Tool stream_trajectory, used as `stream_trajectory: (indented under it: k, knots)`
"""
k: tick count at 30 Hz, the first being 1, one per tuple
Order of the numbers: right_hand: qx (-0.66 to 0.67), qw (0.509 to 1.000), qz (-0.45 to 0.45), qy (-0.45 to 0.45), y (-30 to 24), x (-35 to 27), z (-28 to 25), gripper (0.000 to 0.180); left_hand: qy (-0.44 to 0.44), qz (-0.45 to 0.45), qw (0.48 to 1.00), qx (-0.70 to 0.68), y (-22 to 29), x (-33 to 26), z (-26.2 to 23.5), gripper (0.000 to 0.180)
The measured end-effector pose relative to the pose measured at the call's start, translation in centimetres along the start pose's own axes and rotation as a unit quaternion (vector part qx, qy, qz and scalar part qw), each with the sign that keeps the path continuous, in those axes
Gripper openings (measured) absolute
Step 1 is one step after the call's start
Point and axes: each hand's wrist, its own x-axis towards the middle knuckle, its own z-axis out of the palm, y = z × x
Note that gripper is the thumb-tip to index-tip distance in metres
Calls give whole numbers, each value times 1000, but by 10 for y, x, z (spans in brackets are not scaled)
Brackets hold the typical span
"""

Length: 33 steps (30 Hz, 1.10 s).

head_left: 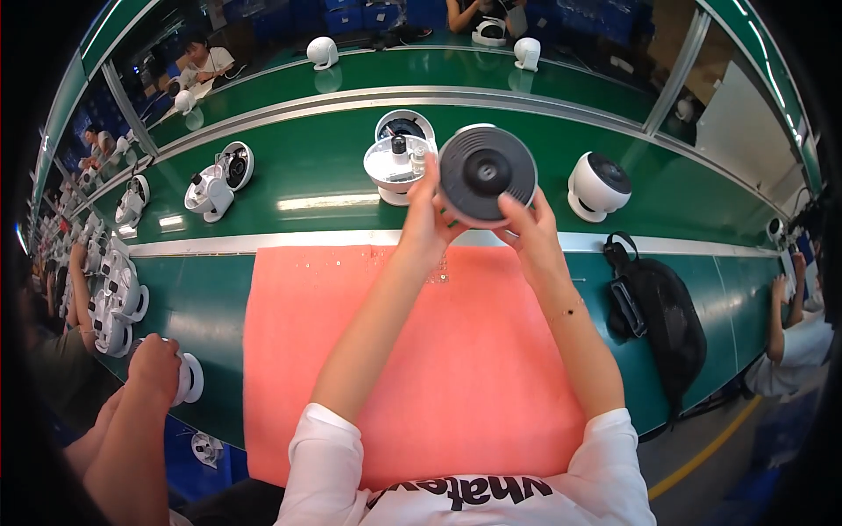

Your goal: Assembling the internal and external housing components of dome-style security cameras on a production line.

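Both of my hands are raised over the far edge of a pink mat [421, 351], holding a round device [488, 175] with a dark grey, ringed, dished face turned up towards me. My left hand [427, 215] grips its left side, and my right hand [531, 230] has fingers curled on its lower right rim. The underside of the device is hidden. Just left of it on the green conveyor sits an opened white camera-like housing [396, 167] with dark inner parts showing. A closed white housing [598, 186] with a dark round face stands to the right.
Tiny clear pieces [438, 270] lie along the mat's far edge. A black bag [662, 316] rests on the right. More opened housings [215, 182] stand at left, where a co-worker's hand [156, 373] holds another unit. A metal rail [351, 238] borders the conveyor.
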Motion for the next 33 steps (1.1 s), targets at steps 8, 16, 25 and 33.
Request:
stream_trajectory:
  k: [8, 16, 25, 33]
  knots:
    - [162, 975, 94, 119, 65, 77, -53, 67, 246, 117, 945, -182, -19, 71, -56, 68]
    - [33, 965, 134, 223, 57, 37, -28, 104, 312, 149, 937, -47, 1, 64, -107, 54]
    - [-622, 730, -281, -32, 13, -38, 16, 78, 211, 117, 933, 267, 102, -32, -86, 48]
    - [-616, 586, -527, -1, 24, -82, -3, 23, 124, 51, 925, 354, 110, -77, -83, 44]
